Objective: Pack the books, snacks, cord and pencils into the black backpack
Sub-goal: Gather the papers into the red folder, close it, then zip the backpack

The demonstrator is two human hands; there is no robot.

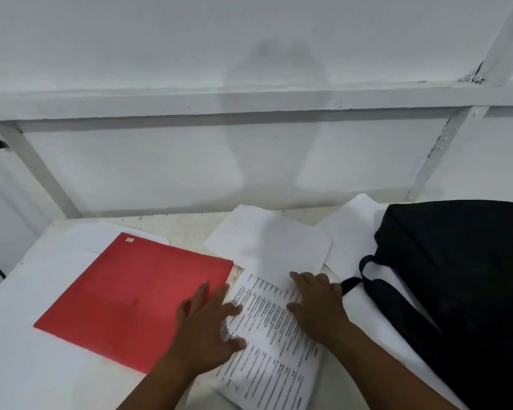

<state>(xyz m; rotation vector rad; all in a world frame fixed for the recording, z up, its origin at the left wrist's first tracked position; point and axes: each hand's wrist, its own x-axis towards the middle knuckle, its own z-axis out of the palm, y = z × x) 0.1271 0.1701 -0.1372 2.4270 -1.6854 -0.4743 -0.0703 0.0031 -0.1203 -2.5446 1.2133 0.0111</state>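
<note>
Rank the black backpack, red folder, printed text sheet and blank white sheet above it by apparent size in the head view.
1. Black fabric backpack, cut off by the frame edge.
2. Flat red folder.
3. Printed text sheet, partly covered by both hands.
4. Blank white sheet; close to the printed sheet, so unsure.

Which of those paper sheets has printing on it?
The printed sheet lying under both hands, between the red folder and the black backpack. The sheets behind it are blank white.
</note>
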